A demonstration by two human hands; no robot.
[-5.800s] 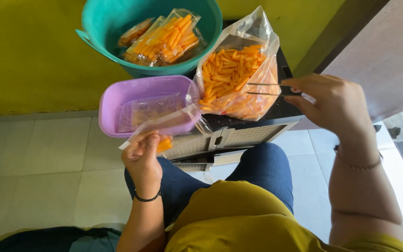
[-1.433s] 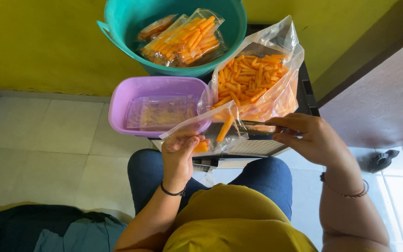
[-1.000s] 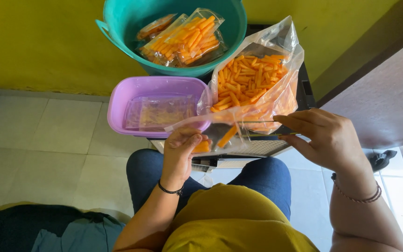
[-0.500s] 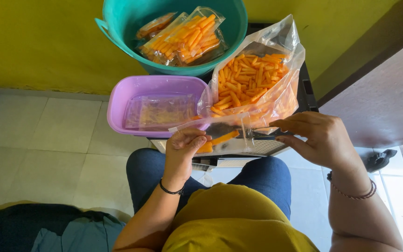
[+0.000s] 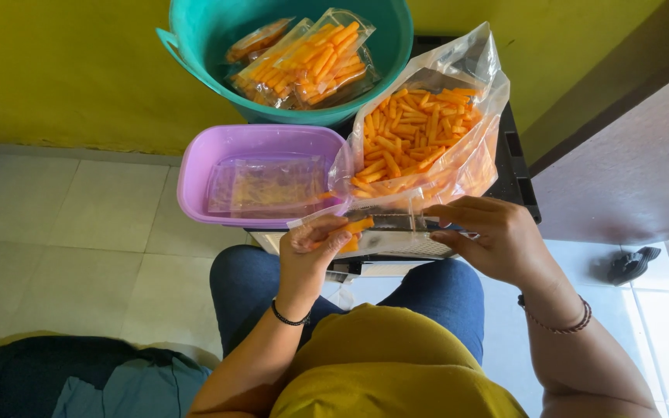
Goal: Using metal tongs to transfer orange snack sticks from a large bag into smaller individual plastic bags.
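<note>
My left hand pinches the left end of a small clear plastic pouch that holds a few orange snack sticks. My right hand grips the pouch's right end, and the pouch is stretched flat between both hands over a white sealing device on a low stand. Just behind the hands leans a large open clear bag full of orange sticks.
A purple tub with empty clear pouches stands at the left of the big bag. A teal basin behind it holds several filled pouches. A yellow wall runs at the back, a brown door at right, tiled floor below.
Both hands have lowered the small pouch from in front of the big bag down onto the white device. The right hand has closed in on the pouch's end.
</note>
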